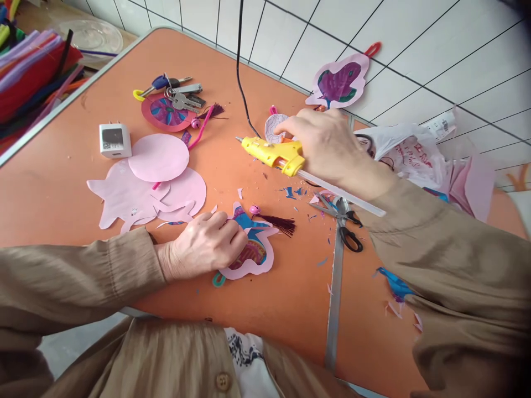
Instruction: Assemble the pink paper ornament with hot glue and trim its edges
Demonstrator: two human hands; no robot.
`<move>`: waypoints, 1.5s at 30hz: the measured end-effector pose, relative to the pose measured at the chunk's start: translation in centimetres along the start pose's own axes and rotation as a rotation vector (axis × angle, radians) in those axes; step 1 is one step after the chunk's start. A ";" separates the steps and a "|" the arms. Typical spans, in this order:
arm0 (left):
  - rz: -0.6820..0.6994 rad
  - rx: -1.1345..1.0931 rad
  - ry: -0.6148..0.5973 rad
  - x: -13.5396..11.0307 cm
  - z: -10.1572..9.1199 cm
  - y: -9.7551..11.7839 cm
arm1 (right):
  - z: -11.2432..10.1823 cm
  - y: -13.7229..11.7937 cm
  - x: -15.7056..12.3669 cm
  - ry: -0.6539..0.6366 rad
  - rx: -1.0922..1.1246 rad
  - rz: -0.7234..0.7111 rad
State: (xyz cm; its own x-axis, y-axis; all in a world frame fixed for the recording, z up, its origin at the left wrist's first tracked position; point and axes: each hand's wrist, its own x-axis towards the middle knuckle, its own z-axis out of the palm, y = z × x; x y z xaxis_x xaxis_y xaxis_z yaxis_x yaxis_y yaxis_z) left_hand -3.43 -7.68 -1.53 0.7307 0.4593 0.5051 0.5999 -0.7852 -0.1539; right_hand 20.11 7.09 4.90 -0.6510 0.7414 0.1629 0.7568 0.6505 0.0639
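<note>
My right hand (321,141) is closed around a yellow glue gun (271,152), its nozzle pointing left and a clear glue stick (344,194) trailing from its back. My left hand (207,246) rests with curled fingers on a pink paper cutout with a coloured picture (253,254), pressing it to the orange table (62,188). A pink bell with a dark purple tassel (277,223) lies at the cutout's top edge. A small patterned paper piece (274,126) lies just beyond the gun.
Pink paper shapes (145,188), a white charger (115,140), keys (178,97) and a round cutout lie at the left. Black-handled scissors (346,221) lie right of centre among paper scraps. A purple cutout (340,83) and a plastic bag (406,152) sit at the far right. Pipe cleaners (29,72) are stacked far left.
</note>
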 end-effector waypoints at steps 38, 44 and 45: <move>-0.020 0.086 -0.024 0.2 -0.6 -0.1 | 2.1 -7.8 -1.5 -0.325 0.559 -0.275; -0.093 0.159 -0.010 0.3 -0.7 -0.4 | 1.6 -7.8 -2.0 -0.325 0.624 -0.212; -0.107 0.164 -0.007 0.3 -0.6 -0.4 | 1.5 -7.8 -2.1 -0.295 0.621 -0.199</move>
State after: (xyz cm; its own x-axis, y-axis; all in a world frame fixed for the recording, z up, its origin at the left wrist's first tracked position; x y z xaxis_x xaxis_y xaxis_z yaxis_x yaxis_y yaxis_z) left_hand -3.70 -7.48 -0.77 0.6617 0.5401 0.5201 0.7192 -0.6534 -0.2365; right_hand 15.51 0.73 2.55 -0.8284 0.5555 -0.0722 0.5060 0.6867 -0.5220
